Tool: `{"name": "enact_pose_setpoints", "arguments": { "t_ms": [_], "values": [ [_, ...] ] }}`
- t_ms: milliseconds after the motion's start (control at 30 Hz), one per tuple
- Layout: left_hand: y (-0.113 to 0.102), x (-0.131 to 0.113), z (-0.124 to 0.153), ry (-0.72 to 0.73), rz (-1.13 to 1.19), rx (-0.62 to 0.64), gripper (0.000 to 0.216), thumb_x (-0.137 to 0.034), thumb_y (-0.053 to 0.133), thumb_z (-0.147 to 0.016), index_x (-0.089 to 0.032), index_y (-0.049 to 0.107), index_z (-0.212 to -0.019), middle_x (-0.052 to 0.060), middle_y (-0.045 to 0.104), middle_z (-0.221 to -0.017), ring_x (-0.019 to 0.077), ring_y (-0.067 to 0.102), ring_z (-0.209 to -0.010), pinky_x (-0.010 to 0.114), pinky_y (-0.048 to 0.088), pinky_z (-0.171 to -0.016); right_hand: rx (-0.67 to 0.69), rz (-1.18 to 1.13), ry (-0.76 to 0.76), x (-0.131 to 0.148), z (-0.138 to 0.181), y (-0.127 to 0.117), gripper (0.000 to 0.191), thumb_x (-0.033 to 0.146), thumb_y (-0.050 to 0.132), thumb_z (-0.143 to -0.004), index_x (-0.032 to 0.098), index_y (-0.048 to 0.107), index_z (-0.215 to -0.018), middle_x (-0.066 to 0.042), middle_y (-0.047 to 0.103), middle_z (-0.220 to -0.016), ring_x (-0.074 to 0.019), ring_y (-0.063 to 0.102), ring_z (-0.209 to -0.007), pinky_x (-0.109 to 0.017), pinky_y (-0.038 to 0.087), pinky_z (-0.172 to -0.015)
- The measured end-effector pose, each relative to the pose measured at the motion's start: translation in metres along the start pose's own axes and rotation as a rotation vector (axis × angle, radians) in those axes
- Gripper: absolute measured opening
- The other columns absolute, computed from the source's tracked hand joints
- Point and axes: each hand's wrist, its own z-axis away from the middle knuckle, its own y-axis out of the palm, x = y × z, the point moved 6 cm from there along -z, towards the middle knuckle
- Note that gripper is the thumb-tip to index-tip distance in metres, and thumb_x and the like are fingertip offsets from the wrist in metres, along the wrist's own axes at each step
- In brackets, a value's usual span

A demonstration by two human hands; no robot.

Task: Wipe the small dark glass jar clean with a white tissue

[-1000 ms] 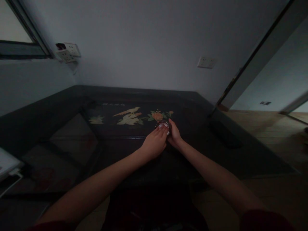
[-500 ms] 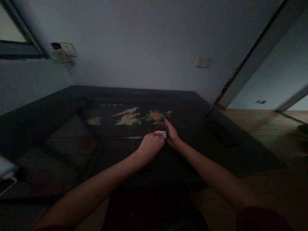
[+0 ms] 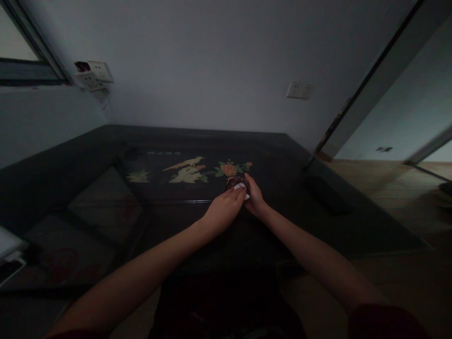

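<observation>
Both my hands meet over the middle of a dark glass-topped table [image 3: 318,221]. My right hand [image 3: 254,194] is wrapped round a small dark round container [image 3: 236,181] that stands on the glass. My left hand [image 3: 223,212] has its fingers closed on a small white wad [image 3: 240,187], a cloth or tissue, pressed at the container's top. The room is dim and the container's details are hard to make out.
Under the glass lies a dark panel painted with a bird, leaves and an orange flower [image 3: 230,169]. A wall with a socket [image 3: 299,89] stands behind the table; more sockets [image 3: 92,75] hang at the left. White objects [image 3: 9,249] lie at the table's left edge. Wooden floor [image 3: 395,188] opens to the right.
My left hand curled over the container half a second ago and has now stretched forward again, with the white wad at the container's top. My right hand has stayed round the container.
</observation>
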Motion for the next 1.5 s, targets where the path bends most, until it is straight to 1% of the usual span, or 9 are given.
{"name": "enact_pose_setpoints", "arguments": {
  "t_ms": [167, 333, 567, 833, 1100, 1233, 1300, 1400, 1500],
  "values": [
    [0.001, 0.000, -0.005, -0.008, -0.114, -0.020, 0.038, -0.006, 0.037, -0.092, -0.003, 0.049, -0.127, 0.019, 0.054, -0.133, 0.0234, 0.050, -0.126, 0.036, 0.037, -0.110, -0.091, -0.049, 0.020, -0.003, -0.002, -0.006, 0.024, 0.040, 0.054, -0.079, 0.022, 0.061, -0.065, -0.002, 0.071, -0.066, -0.0216, 0.067, -0.086, -0.032, 0.053, -0.076],
    [0.002, -0.001, 0.000, -0.019, -0.132, -0.008, 0.034, -0.006, 0.038, -0.091, -0.004, 0.054, -0.122, 0.018, 0.063, -0.122, 0.0205, 0.060, -0.115, 0.034, 0.041, -0.106, -0.080, -0.039, 0.015, -0.002, -0.002, -0.005, 0.025, 0.039, 0.053, -0.079, 0.022, 0.062, -0.064, -0.003, 0.071, -0.064, -0.0222, 0.067, -0.084, -0.033, 0.053, -0.073],
    [0.004, 0.004, -0.003, -0.038, -0.127, 0.001, 0.039, -0.006, 0.037, -0.091, -0.002, 0.048, -0.129, 0.020, 0.051, -0.136, 0.0216, 0.049, -0.126, 0.034, 0.037, -0.109, -0.062, -0.002, -0.008, -0.005, -0.004, -0.005, 0.026, 0.045, 0.056, -0.075, 0.022, 0.063, -0.066, -0.003, 0.070, -0.065, -0.0230, 0.067, -0.085, -0.034, 0.053, -0.074],
    [-0.002, 0.001, 0.002, 0.007, -0.057, 0.032, 0.038, -0.004, 0.039, -0.088, -0.006, 0.053, -0.123, 0.017, 0.059, -0.128, 0.0210, 0.055, -0.121, 0.033, 0.042, -0.105, -0.053, -0.030, 0.009, -0.003, -0.004, -0.006, 0.022, 0.042, 0.056, -0.075, 0.023, 0.061, -0.066, -0.001, 0.070, -0.064, -0.0221, 0.067, -0.087, -0.033, 0.052, -0.076],
    [0.003, 0.003, -0.002, -0.037, -0.118, -0.063, 0.040, -0.005, 0.034, -0.090, -0.001, 0.048, -0.128, 0.022, 0.053, -0.134, 0.0229, 0.049, -0.127, 0.036, 0.039, -0.107, -0.057, 0.003, 0.010, -0.002, 0.002, -0.002, 0.022, 0.043, 0.056, -0.076, 0.023, 0.062, -0.069, -0.001, 0.072, -0.069, -0.0210, 0.066, -0.090, -0.032, 0.051, -0.080],
    [0.004, 0.002, -0.002, -0.023, -0.021, -0.050, 0.039, -0.006, 0.035, -0.090, -0.003, 0.048, -0.127, 0.019, 0.052, -0.135, 0.0222, 0.047, -0.129, 0.034, 0.039, -0.107, -0.084, 0.008, 0.013, -0.002, 0.002, -0.003, 0.024, 0.043, 0.055, -0.076, 0.022, 0.062, -0.066, -0.002, 0.071, -0.066, -0.0226, 0.067, -0.089, -0.033, 0.052, -0.078],
    [0.003, 0.003, -0.001, -0.038, 0.070, -0.019, 0.039, -0.005, 0.036, -0.088, -0.008, 0.049, -0.125, 0.016, 0.057, -0.131, 0.0212, 0.053, -0.123, 0.033, 0.045, -0.101, -0.080, 0.016, 0.015, -0.001, 0.002, -0.002, 0.026, 0.045, 0.055, -0.076, 0.023, 0.062, -0.065, -0.003, 0.071, -0.066, -0.0235, 0.067, -0.089, -0.034, 0.052, -0.077],
    [0.001, 0.005, 0.001, -0.105, 0.153, 0.064, 0.033, -0.010, 0.038, -0.088, -0.013, 0.051, -0.119, 0.013, 0.068, -0.111, 0.0227, 0.067, -0.098, 0.033, 0.054, -0.082, -0.078, 0.033, 0.000, 0.002, 0.004, -0.002, 0.026, 0.046, 0.057, -0.075, 0.023, 0.062, -0.065, -0.003, 0.070, -0.066, -0.0234, 0.067, -0.088, -0.034, 0.052, -0.076],
    [-0.003, 0.007, 0.002, -0.142, 0.143, 0.117, 0.026, -0.016, 0.039, -0.089, -0.015, 0.054, -0.111, 0.010, 0.071, -0.097, 0.0240, 0.070, -0.083, 0.035, 0.054, -0.072, -0.008, 0.085, 0.000, 0.005, 0.008, 0.002, 0.030, 0.049, 0.055, -0.076, 0.022, 0.065, -0.068, -0.003, 0.071, -0.067, -0.0230, 0.067, -0.086, -0.033, 0.051, -0.075]
  ]
}}
